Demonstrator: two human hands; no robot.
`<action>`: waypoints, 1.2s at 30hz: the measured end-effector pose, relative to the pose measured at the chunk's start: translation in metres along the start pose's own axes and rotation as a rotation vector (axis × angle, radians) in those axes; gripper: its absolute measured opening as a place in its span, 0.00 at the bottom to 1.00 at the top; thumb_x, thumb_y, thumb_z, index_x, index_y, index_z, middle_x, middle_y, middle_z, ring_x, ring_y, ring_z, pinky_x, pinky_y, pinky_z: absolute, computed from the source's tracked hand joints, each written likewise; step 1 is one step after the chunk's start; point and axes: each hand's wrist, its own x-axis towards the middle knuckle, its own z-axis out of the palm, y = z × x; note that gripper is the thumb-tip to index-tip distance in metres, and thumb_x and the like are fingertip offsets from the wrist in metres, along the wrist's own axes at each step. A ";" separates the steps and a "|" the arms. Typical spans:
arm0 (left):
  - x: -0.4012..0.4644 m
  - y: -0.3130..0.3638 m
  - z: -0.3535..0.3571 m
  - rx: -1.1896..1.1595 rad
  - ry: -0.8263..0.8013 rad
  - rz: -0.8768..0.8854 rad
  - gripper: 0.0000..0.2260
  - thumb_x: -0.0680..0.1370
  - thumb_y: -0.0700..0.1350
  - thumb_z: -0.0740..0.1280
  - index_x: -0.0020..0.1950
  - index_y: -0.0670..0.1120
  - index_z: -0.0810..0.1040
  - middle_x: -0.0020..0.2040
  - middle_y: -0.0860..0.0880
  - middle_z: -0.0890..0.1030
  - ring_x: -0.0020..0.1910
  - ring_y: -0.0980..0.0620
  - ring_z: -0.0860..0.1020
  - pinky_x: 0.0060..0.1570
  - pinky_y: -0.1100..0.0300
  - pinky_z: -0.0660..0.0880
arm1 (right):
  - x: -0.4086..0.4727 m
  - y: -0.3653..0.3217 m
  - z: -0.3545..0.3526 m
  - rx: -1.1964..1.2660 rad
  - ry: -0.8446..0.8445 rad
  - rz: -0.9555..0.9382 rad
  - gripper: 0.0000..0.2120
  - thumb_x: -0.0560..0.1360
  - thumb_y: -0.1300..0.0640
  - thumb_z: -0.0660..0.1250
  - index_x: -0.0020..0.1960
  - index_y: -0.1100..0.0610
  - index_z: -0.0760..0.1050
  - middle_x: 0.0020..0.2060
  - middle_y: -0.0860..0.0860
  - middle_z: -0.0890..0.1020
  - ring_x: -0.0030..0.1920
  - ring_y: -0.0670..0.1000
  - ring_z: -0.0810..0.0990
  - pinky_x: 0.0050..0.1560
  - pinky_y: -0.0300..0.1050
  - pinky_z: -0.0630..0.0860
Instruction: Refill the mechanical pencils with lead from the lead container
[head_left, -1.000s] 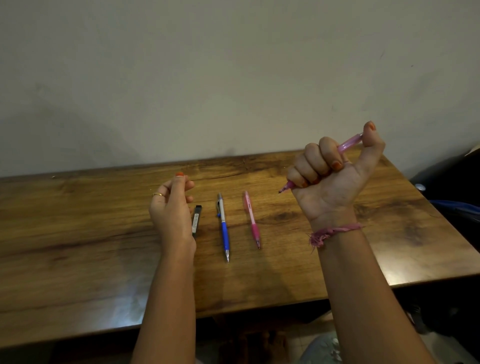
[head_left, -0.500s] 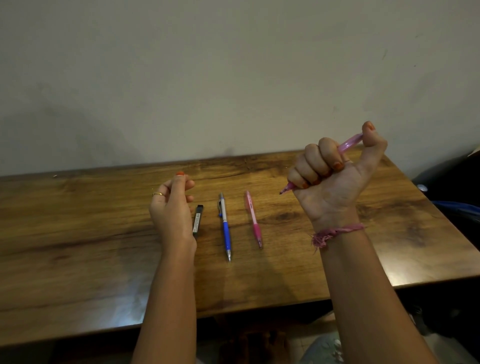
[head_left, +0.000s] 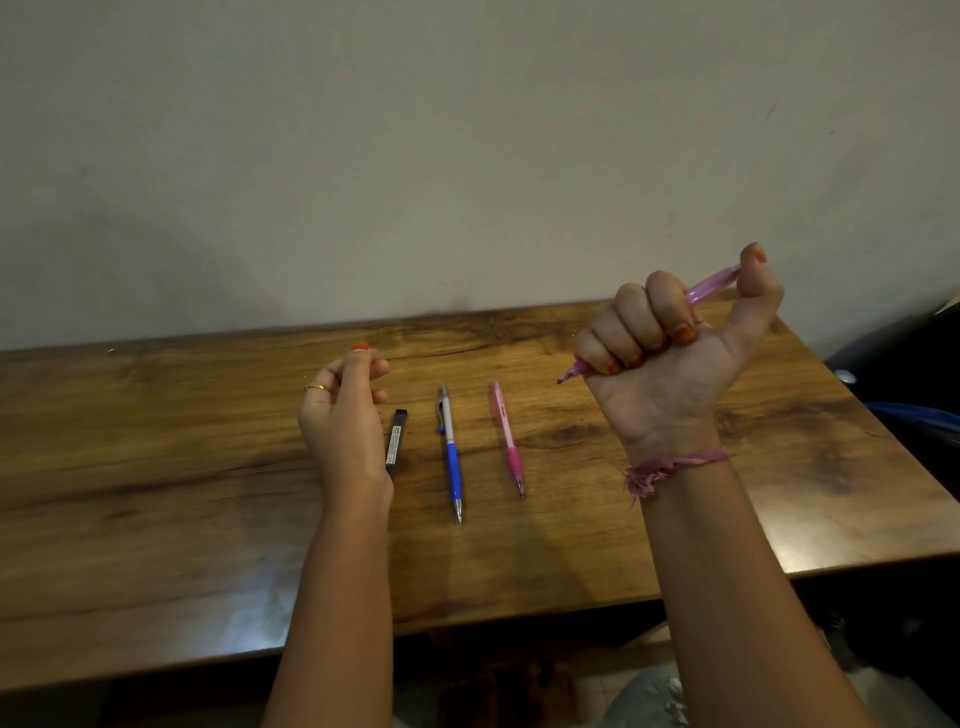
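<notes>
My right hand (head_left: 670, 358) is raised above the wooden table (head_left: 156, 519) and grips a purple mechanical pencil (head_left: 709, 285) in a fist, with the thumb on its top end and its tip pointing down-left. My left hand (head_left: 343, 415) hovers over the table with loosely curled fingers and holds nothing. Just right of it lies the small black lead container (head_left: 397, 442). A blue and silver mechanical pencil (head_left: 451, 452) and a pink mechanical pencil (head_left: 509, 441) lie side by side on the table, tips toward me.
A plain wall rises right behind the table's far edge. Dark objects with a blue strip (head_left: 914, 415) stand off the table's right side. The table's near edge runs across the lower part of the view.
Both hands keep their places. The right thumb shifts slightly on the purple pencil's top end. The things on the table lie as before.
</notes>
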 end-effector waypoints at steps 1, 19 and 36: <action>0.000 0.000 0.000 0.001 -0.001 0.000 0.05 0.76 0.52 0.67 0.42 0.54 0.80 0.38 0.59 0.83 0.31 0.66 0.75 0.30 0.70 0.71 | 0.000 0.000 0.000 0.003 -0.007 0.003 0.27 0.70 0.32 0.51 0.25 0.53 0.52 0.21 0.47 0.53 0.23 0.47 0.48 0.29 0.44 0.41; -0.001 0.001 0.000 -0.013 -0.011 0.004 0.05 0.77 0.51 0.67 0.42 0.53 0.80 0.37 0.59 0.83 0.32 0.65 0.75 0.31 0.69 0.71 | 0.001 0.000 -0.001 -0.014 -0.020 0.035 0.26 0.70 0.33 0.52 0.25 0.52 0.52 0.21 0.46 0.54 0.23 0.46 0.49 0.27 0.43 0.43; 0.000 -0.002 0.001 -0.007 -0.017 0.000 0.05 0.76 0.51 0.67 0.43 0.54 0.80 0.37 0.59 0.83 0.30 0.66 0.74 0.30 0.70 0.71 | 0.001 0.003 -0.001 -0.020 -0.075 0.039 0.26 0.70 0.34 0.51 0.25 0.52 0.54 0.20 0.46 0.55 0.22 0.46 0.50 0.26 0.41 0.45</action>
